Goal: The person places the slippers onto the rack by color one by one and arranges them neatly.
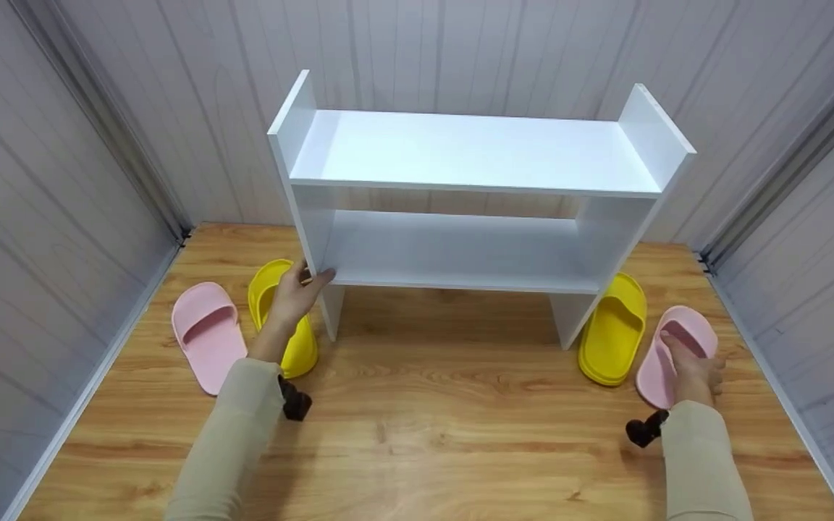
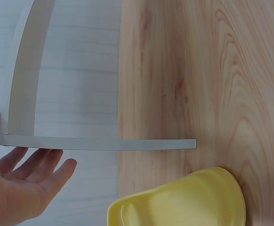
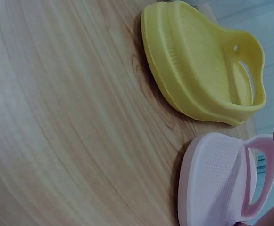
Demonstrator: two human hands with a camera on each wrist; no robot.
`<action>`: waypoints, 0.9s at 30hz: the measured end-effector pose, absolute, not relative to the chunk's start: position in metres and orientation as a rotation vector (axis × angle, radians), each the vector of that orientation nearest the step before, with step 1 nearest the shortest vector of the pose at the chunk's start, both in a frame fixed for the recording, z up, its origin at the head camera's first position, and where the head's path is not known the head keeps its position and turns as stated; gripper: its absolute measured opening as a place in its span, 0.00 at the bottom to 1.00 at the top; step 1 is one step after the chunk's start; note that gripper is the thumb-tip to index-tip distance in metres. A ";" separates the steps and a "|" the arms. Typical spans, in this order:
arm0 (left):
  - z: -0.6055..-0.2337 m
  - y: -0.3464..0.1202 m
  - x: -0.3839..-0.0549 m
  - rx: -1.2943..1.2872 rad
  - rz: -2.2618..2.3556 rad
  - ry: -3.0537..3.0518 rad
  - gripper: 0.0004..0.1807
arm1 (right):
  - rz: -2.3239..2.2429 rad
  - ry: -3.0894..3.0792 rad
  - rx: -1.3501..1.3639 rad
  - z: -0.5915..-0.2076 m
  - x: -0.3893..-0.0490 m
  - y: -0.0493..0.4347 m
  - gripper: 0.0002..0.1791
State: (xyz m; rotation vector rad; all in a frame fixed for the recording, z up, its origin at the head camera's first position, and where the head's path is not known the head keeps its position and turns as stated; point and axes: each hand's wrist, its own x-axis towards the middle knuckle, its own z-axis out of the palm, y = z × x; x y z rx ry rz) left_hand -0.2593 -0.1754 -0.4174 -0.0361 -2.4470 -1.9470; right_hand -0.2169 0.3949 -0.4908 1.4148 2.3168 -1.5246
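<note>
A white two-tier shelf [image 1: 453,239] stands on the wooden floor against the back wall. My left hand [image 1: 292,297] grips its left side panel [image 2: 94,143] beside the lower board, thumb on the inner side and fingers along the outer face. At the far right, my right hand [image 1: 696,369] holds a pink slipper [image 1: 654,376], its thumb by the strap [image 3: 269,176]; the other fingers are mostly hidden in the right wrist view. Next to it, a yellow slipper [image 1: 609,340] lies against the shelf's right leg. Another yellow slipper [image 1: 301,351] lies partly under my left forearm.
To the left of the yellow one lies a second pink slipper [image 1: 218,347], close to my left sleeve [image 1: 232,441]. Panelled walls rise at the left [image 1: 26,253], at the back and at the right [image 1: 815,289]. Wooden floor [image 1: 431,434] stretches between my arms.
</note>
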 end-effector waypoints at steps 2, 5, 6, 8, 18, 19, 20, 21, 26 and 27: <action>-0.417 -0.176 -0.260 -0.033 -1.943 -2.458 0.31 | -1.496 2.332 1.416 -0.492 -0.217 0.393 0.66; -0.416 -0.176 -0.259 -0.020 -1.946 -2.469 0.32 | -1.467 2.361 1.403 -0.495 -0.217 0.391 0.64; -0.415 -0.176 -0.259 -0.017 -1.945 -2.472 0.32 | -1.460 2.373 1.400 -0.496 -0.217 0.391 0.64; -0.413 -0.176 -0.260 -0.011 -1.954 -2.476 0.32 | -1.435 2.396 1.397 -0.498 -0.218 0.390 0.63; -0.412 -0.177 -0.260 0.009 -1.967 -2.496 0.33 | -1.288 2.487 1.399 -0.509 -0.225 0.386 0.62; -0.413 -0.177 -0.260 0.010 -1.965 -2.495 0.33 | -1.274 2.496 1.393 -0.510 -0.225 0.386 0.62; -0.413 -0.177 -0.260 0.009 -1.963 -2.492 0.33 | -1.260 2.502 1.389 -0.510 -0.225 0.385 0.62; -0.413 -0.176 -0.260 0.004 -1.960 -2.489 0.32 | -1.247 2.507 1.384 -0.511 -0.226 0.385 0.63; -0.413 -0.176 -0.260 0.009 -1.941 -2.492 0.32 | -1.169 2.537 1.349 -0.512 -0.224 0.383 0.63; -0.413 -0.176 -0.259 0.011 -1.938 -2.493 0.32 | -1.152 2.544 1.347 -0.512 -0.224 0.383 0.63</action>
